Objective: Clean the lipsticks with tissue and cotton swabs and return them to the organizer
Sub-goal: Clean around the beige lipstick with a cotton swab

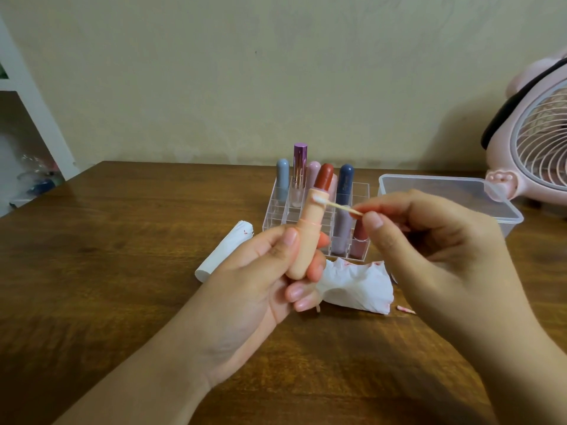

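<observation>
Two hands work at frame center over a brown wooden surface (122,302). The left hand (257,289) grips a peach lipstick (305,237) by its lower barrel, fingers curled round it, tube upright with a slight tilt, red bullet extended at top. The right hand (429,250) pinches a cotton swab (336,206) by its wooden stick between thumb and fingertips; the swab's white tip touches the collar of the tube just below the bullet. Behind, at upper center, a clear organizer (359,191) holds several capped lipsticks standing upright: grey-blue, purple metallic, pink, navy, plus mauve and rose ones in the front row. A crumpled tissue (359,286) with red smears lies on the surface just below the organizer, partly behind the left fingers. A rolled white tissue (224,250) lies left of the organizer. A used swab piece (405,309) lies right of the crumpled tissue. A clear plastic box (445,191) sits center right, with a pink fan (537,142) at the right edge.
</observation>
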